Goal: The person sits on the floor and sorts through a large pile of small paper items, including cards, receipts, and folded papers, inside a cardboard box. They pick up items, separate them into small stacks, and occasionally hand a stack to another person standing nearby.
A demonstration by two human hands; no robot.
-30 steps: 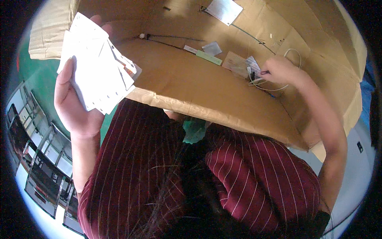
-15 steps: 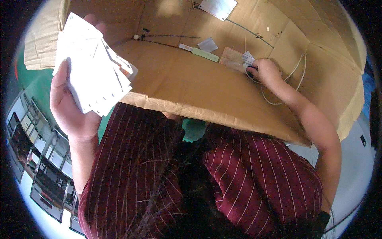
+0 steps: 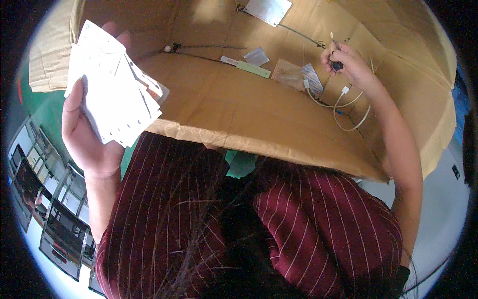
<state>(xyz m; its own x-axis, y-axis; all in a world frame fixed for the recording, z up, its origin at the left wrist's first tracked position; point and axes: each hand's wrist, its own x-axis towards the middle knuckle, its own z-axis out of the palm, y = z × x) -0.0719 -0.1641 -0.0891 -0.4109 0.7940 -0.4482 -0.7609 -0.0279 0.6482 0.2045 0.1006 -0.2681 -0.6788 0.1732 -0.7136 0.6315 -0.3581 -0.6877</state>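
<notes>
My left hand (image 3: 92, 142) grips a fanned stack of white cards (image 3: 112, 94) with small holes along their edges, at the left rim of the cardboard box (image 3: 209, 99). Over the box's right part, my right hand (image 3: 352, 65) is closed around a small dark object with a round black end (image 3: 337, 66); its kind is not clear. A white cable (image 3: 366, 118) with pale plugs lies looped below that hand. Beside it are a silvery printed packet (image 3: 312, 78) and a flat tan piece (image 3: 286, 72) partly under clear plastic.
On the box's bottom lie a pale green strip (image 3: 254, 69), a small grey packet (image 3: 256, 56), a white plate (image 3: 269, 10) and a thin dark cord (image 3: 214, 47). The box's near edge stands against my striped lap (image 3: 169, 199). Metal frames (image 3: 62, 224) stand at left.
My right hand has lifted up and away from the silvery packet with the dark object in it. The cable's plugs and the packet are now uncovered. My left hand keeps the cards nearly still.
</notes>
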